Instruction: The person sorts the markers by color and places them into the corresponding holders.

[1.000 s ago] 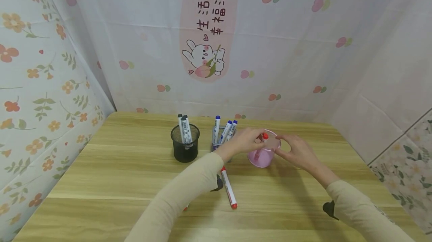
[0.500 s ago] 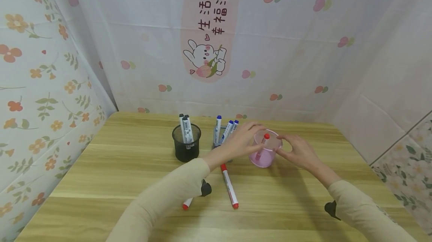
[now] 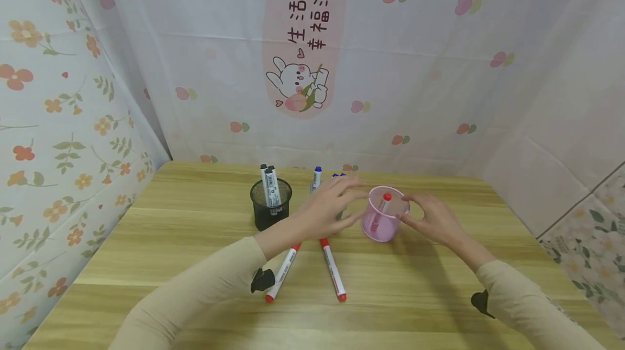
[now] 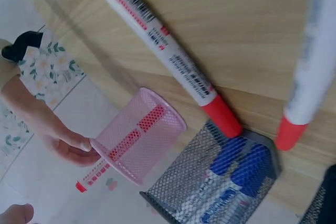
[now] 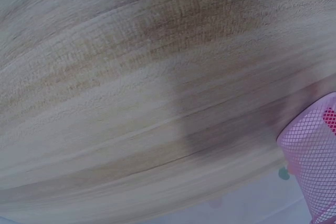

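My right hand (image 3: 434, 218) holds the rim of a pink mesh pen cup (image 3: 386, 229) between thumb and fingers. One red-capped marker (image 3: 385, 204) leans upright inside that cup. Left of it, my left hand (image 3: 319, 206) hangs in the air with fingers spread and nothing in them. Under and in front of the left hand, two red-capped whiteboard markers lie on the table: a left one (image 3: 282, 275) and a right one (image 3: 334, 271). The left wrist view shows the pink cup (image 4: 131, 145) with the right hand's fingers at its rim.
A black mesh cup (image 3: 263, 221) with several black-capped markers (image 3: 272, 187) stands at the back left. Beside it, a grey mesh cup (image 4: 178, 187) holds blue-capped markers (image 4: 231, 166), mostly hidden by my left hand in the head view. A printed curtain (image 3: 219, 68) hangs behind the table.
My left hand has let go of the red marker in the pink cup and moved left, away from the cup. The right hand stays on the rim.
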A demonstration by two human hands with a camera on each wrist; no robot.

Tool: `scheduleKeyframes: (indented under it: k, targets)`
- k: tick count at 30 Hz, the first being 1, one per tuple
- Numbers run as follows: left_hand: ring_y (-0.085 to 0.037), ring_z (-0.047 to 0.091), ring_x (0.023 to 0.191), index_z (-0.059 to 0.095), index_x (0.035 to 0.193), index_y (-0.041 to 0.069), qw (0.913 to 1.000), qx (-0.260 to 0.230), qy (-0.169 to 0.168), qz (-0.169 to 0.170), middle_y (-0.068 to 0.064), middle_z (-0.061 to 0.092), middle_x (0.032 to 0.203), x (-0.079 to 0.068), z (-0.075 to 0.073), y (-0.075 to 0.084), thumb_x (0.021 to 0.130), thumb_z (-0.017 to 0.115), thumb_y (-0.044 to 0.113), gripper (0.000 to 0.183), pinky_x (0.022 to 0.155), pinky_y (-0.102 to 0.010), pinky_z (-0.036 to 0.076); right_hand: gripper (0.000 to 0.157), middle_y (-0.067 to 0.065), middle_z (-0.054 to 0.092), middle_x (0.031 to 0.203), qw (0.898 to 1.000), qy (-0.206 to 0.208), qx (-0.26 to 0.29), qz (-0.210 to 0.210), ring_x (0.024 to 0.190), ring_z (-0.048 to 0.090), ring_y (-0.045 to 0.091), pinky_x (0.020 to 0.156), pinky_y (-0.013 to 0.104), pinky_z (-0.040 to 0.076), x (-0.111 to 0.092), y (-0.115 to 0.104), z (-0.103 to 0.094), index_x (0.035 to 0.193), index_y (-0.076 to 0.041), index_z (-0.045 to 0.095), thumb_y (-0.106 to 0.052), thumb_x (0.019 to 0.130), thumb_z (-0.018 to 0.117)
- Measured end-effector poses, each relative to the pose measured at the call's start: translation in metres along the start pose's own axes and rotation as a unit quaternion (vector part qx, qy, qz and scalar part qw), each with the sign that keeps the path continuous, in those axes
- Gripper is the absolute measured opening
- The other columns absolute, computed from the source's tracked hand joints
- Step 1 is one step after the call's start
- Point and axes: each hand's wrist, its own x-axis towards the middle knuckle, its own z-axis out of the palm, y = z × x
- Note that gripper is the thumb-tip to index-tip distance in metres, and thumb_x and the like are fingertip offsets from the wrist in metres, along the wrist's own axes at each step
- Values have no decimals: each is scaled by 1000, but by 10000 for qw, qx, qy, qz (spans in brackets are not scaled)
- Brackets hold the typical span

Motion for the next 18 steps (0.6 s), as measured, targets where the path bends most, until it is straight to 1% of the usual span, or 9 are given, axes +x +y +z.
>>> scheduleKeyframes:
  k: [2,5,8,11,14,18]
  targets:
    - [-20,39,116,58,110,10,9996,183,-79,223,-6,52,117,-7,-4,2,82,60,25,32,99,-31,24,42,21,57,108,10000,-24,3,27,101,49,40,81,53,37,0,0,0,108,1,58,-27,78,67]
    - [-18,44,110,61,105,12,9972,428,-372,488,-2,56,110,-18,-9,6,82,60,25,26,96,-29,28,42,21,57,108,10000,-16,13,28,101,49,40,81,53,37,0,1,0,108,1,58,-27,78,67]
    - [-14,47,104,62,101,15,9928,557,-842,647,3,57,104,-30,-15,10,83,59,24,20,93,-26,30,41,20,57,107,10000,20,16,16,100,50,39,81,53,37,0,1,1,107,0,59,-27,78,67]
    - [-11,48,100,62,99,17,9852,706,-1368,759,7,58,99,-42,-20,13,83,60,24,17,91,-25,31,41,20,57,107,10000,25,7,14,100,50,39,81,53,38,0,2,1,107,0,59,-26,78,66]
    - [-10,49,98,62,101,19,9747,861,-1922,743,8,58,98,-54,-27,15,82,61,24,20,89,-26,34,41,21,57,108,10000,4,-12,26,100,49,40,81,54,38,0,1,1,107,0,59,-26,77,67]
    - [-11,50,96,62,102,19,9600,918,-2593,530,7,59,99,-71,-35,16,80,64,23,23,86,-27,35,41,20,57,108,10000,-6,-22,28,100,50,40,81,54,37,0,0,0,108,0,59,-26,77,67]
